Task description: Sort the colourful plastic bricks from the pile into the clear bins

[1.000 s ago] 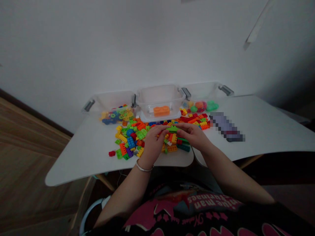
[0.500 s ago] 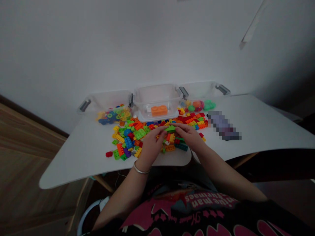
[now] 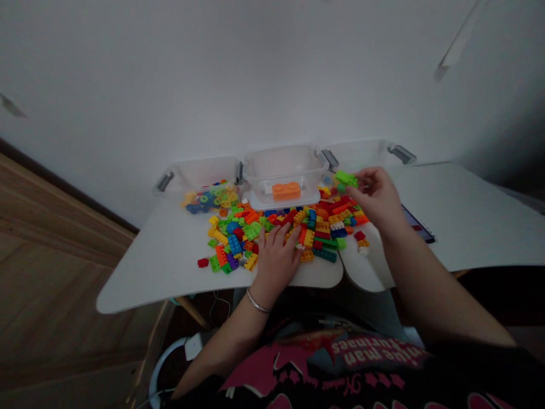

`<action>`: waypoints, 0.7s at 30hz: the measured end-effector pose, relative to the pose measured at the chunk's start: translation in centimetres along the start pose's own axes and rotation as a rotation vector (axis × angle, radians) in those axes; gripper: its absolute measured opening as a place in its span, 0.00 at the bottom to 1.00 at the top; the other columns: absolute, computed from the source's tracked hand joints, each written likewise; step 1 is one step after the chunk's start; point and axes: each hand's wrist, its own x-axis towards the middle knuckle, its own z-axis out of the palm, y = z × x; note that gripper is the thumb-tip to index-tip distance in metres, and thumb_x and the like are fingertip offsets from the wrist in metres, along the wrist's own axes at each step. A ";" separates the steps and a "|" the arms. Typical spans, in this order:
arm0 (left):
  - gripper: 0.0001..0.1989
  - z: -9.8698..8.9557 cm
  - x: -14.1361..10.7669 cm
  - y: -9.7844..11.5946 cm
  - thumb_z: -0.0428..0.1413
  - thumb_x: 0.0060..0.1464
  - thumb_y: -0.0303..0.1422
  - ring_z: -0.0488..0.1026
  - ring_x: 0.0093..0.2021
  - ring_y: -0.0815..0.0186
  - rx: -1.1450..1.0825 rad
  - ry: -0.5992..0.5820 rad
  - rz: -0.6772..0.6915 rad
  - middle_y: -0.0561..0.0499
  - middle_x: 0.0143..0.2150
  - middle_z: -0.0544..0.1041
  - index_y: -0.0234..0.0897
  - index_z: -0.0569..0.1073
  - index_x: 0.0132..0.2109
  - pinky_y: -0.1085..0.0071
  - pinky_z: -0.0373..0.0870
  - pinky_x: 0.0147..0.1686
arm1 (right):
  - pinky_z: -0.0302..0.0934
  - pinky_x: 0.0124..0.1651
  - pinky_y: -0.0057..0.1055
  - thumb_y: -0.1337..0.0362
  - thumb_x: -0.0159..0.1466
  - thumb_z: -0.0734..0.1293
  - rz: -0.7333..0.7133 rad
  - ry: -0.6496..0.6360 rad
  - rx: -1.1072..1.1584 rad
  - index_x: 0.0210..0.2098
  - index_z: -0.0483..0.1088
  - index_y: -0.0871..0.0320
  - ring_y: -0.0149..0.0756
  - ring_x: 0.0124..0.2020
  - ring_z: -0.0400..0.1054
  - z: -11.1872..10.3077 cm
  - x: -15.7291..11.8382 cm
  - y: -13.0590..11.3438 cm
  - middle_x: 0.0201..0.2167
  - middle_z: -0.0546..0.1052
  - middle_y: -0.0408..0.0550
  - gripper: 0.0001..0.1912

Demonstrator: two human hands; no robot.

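Note:
Between the thumb and fingers of my right hand (image 3: 377, 196) is a light green toy building brick (image 3: 346, 179), raised in front of the right clear plastic bin (image 3: 361, 153). My left hand (image 3: 277, 255), with a bangle at its wrist, rests palm down on the pile of mixed building bricks (image 3: 252, 230). Its fingers are spread and touch bricks in the middle of the heap. Yellow, red and dark green bricks (image 3: 324, 255) lie just right of the left hand. The bricks under my left palm are hidden.
Behind the pile stands a middle clear bin (image 3: 285, 165) with a big orange brick (image 3: 286, 191) in it. The left clear bin (image 3: 204, 170) holds several colourful pieces. A phone-like device (image 3: 418, 225) lies behind my right forearm on the white table (image 3: 149, 267).
My hands were together around a green brick over the pile. The right hand has carried a green brick up and right towards the right bin; the left has let go and spread onto the bricks.

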 end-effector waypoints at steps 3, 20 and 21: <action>0.23 0.7 -0.8 0.1 0.54 0.61 0.40 0.62 0.65 0.49 0.050 -0.027 0.017 0.45 0.65 0.68 0.44 0.68 0.62 0.40 0.49 0.66 | 0.68 0.39 0.39 0.57 0.55 0.69 -0.087 0.190 -0.131 0.39 0.64 0.52 0.42 0.40 0.73 -1.8 3.4 0.9 0.39 0.76 0.48 0.15; 0.22 1.5 -0.9 0.3 0.52 0.62 0.41 0.60 0.66 0.47 0.090 -0.002 0.087 0.44 0.65 0.68 0.42 0.70 0.61 0.40 0.48 0.67 | 0.69 0.40 0.38 0.61 0.57 0.68 -0.006 0.183 -0.304 0.48 0.70 0.57 0.37 0.34 0.74 -2.1 9.5 5.2 0.40 0.78 0.50 0.20; 0.22 1.5 -0.9 0.3 0.52 0.62 0.41 0.61 0.66 0.47 0.089 -0.002 0.084 0.45 0.65 0.68 0.41 0.70 0.61 0.41 0.50 0.66 | 0.68 0.41 0.38 0.59 0.57 0.68 -0.016 0.162 -0.322 0.48 0.71 0.57 0.37 0.35 0.74 -2.0 9.4 5.3 0.40 0.78 0.51 0.19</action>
